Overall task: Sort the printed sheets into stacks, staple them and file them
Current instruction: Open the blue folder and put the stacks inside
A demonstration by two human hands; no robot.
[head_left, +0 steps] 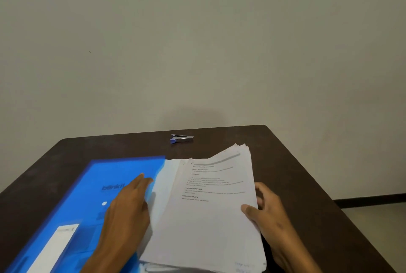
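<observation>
Printed sheets (211,206): one thick white stack, black text on the top page, far corners fanned and slightly lifted; lies on the tabletop (296,173) just right of centre, near edge cropped.
Right hand (270,213): grips the stack's right edge, thumb on top, fingers curled beneath.
Left hand (127,206): fingers straight, resting flat on the folder beside the stack's left edge.
Blue plastic folder (87,195): translucent, "blinkit" lettering, white label strip, white snap button; touching and partly overlapping the sheets' left side.
Stapler (182,138): silver and blue, near the far tabletop edge, well apart from the stack.
Tabletop: dark brown, set against a plain wall (197,41).
</observation>
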